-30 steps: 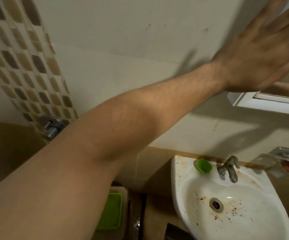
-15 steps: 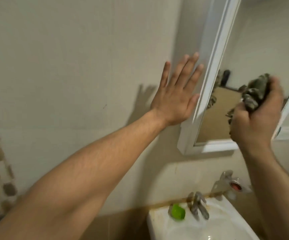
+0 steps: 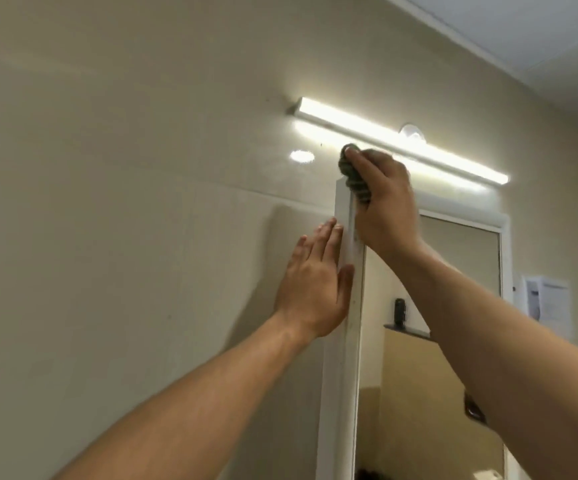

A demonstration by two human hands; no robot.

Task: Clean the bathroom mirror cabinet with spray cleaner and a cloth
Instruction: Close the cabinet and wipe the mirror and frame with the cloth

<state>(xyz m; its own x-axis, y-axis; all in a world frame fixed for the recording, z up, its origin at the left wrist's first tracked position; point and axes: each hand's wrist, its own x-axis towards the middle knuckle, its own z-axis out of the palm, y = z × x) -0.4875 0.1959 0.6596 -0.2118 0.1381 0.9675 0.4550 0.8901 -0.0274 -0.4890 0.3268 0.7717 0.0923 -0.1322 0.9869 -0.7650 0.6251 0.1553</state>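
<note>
The white-framed mirror cabinet (image 3: 341, 375) hangs on the beige wall, its glass reflecting the room. My right hand (image 3: 382, 206) grips a bunched dark grey-green cloth (image 3: 353, 176) and presses it on the cabinet's top left corner. My left hand (image 3: 315, 289) lies flat with straight fingers against the cabinet's left side and the wall. No spray cleaner is in view.
A lit tube lamp (image 3: 398, 140) runs along the wall just above the cabinet, close over my right hand. A white paper notice (image 3: 547, 303) is stuck on the wall right of the cabinet. The ceiling edge (image 3: 488, 53) is at the upper right.
My view has tilted up from the sink to the cabinet's top. My right hand has carried the cloth from the mirror's lower part up to the top left corner. My left hand stays flat beside the frame.
</note>
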